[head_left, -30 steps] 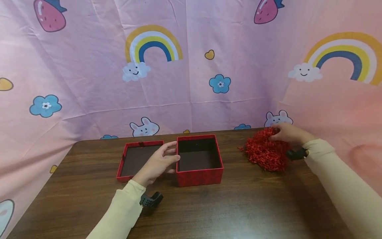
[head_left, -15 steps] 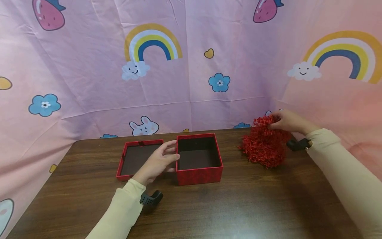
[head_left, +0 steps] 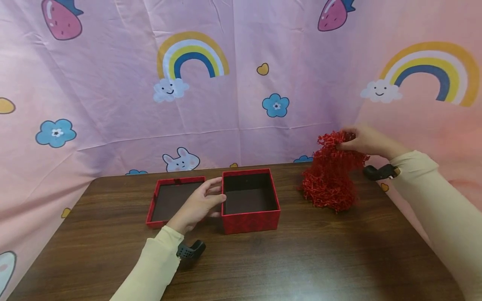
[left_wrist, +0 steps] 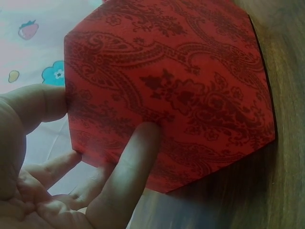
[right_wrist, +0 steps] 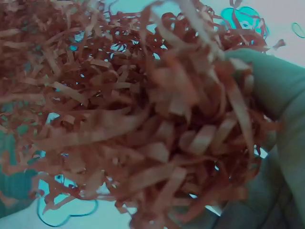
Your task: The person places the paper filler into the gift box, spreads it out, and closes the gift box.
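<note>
My left hand (head_left: 201, 205) rests its fingers and thumb against the left side of a red lidless box (head_left: 251, 221) with a dark inside. In the left wrist view the thumb (left_wrist: 128, 174) lies on the patterned red wall (left_wrist: 190, 86) and the other fingertips touch near its edge. At the right, my right hand (head_left: 370, 140) grips the top of a tangled clump of red shredded paper (head_left: 331, 175) and lifts it, with the lower part hanging down at the tabletop. Paper strips (right_wrist: 157, 129) hide most of the fingers in the right wrist view.
A shallow red lid (head_left: 169, 205), dark inside, lies left of the box, partly behind my left hand. The brown wooden table (head_left: 263, 267) runs back to a pink cartoon-print cloth (head_left: 241, 104). Black wrist devices (head_left: 192, 249) sit at both wrists.
My right hand has risen from the table with the red shredded paper, stretching the clump upward. The left hand and the box stay in place.
</note>
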